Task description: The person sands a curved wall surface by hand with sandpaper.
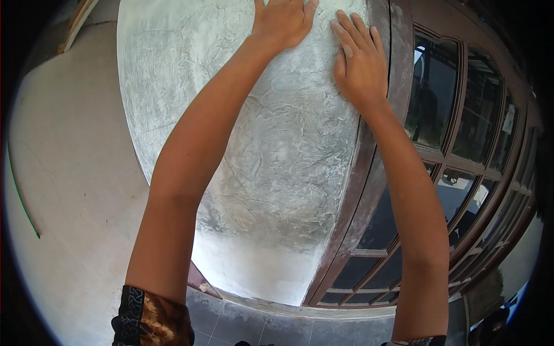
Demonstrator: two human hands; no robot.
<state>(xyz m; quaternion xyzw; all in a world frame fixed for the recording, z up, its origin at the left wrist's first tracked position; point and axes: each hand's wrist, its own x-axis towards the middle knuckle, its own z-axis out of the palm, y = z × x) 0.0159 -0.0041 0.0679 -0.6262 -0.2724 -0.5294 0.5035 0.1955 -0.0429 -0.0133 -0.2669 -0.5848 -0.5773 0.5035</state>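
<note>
Sleeve [158, 320] showing lower left | left hand [284, 24] reaching top centre, finger spread unclear | right hand [366, 72] touching grey surface [288, 150], fingers spread

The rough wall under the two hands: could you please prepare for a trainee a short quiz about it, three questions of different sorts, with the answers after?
1. True or false: the right hand is laid against the rough wall.
2. Which hand does the picture's upper edge cut off? a) the right; b) the left.
3. Fill the gap: the glass panes are on the picture's ____ side.

Key: 1. true; 2. b; 3. right
</note>
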